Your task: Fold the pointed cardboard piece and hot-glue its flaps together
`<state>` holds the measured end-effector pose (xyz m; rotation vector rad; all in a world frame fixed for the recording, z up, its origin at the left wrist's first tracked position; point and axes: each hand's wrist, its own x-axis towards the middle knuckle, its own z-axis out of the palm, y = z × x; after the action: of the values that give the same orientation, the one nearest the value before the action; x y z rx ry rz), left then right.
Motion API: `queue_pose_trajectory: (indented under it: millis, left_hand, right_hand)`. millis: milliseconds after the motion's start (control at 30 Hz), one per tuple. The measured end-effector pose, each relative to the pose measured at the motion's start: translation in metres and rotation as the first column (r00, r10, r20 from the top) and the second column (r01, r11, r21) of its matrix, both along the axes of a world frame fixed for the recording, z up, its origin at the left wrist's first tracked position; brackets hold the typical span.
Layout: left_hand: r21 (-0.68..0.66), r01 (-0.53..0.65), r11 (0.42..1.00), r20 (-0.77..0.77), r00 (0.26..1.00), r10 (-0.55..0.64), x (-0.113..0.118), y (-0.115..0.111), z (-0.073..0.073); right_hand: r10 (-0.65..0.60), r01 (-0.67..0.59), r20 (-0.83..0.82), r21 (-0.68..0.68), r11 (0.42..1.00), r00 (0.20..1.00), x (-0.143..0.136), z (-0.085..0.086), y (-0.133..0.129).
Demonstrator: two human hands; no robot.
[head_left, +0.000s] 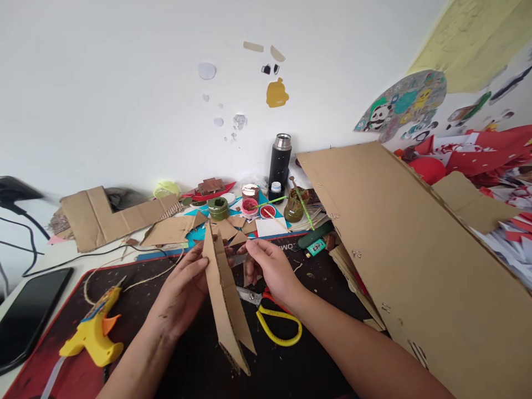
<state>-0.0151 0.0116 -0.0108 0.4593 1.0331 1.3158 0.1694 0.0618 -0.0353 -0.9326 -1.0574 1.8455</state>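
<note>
A long strip of corrugated cardboard, folded lengthwise into a narrow V, stands tilted in front of me. My left hand grips its left side near the upper end, thumb on the outer face. Just right of the strip is my right hand, fingers curled and thumb near the index finger; whatever they may hold is hidden or too small to name. Below that hand lie scissors with yellow and red handles, their blades partly behind the cardboard. A yellow hot glue gun rests on the mat to the left.
A large cardboard panel leans across the right side. Along the wall are paint jars, a black thermos and cardboard scraps. A phone lies at the left edge, with a cable running across the dark mat.
</note>
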Motion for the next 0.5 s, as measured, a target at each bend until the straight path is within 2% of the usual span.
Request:
queue_pose_trajectory:
  millis: [100, 233, 500]
  left_hand:
    - [0.013, -0.022, 1.000, 0.040, 0.999, 0.022, -0.0011, 0.0010, -0.0011]
    - [0.044, -0.044, 0.998, 0.054, 0.998, 0.042, 0.0019, -0.0003, -0.0037]
    - [0.080, 0.011, 0.997, 0.055, 0.998, -0.016, 0.0031, -0.0045, -0.0030]
  right_hand:
    - [0.004, -0.004, 0.034, 0.004, 1.000, 0.999, -0.0003, -0.0033, 0.0034]
    - [0.090, -0.092, 0.049, 0.037, 0.995, 0.995, -0.0032, -0.0061, 0.0025]
    - [0.139, -0.141, 0.054, 0.043, 0.989, 0.989, -0.0057, -0.0068, -0.0019]
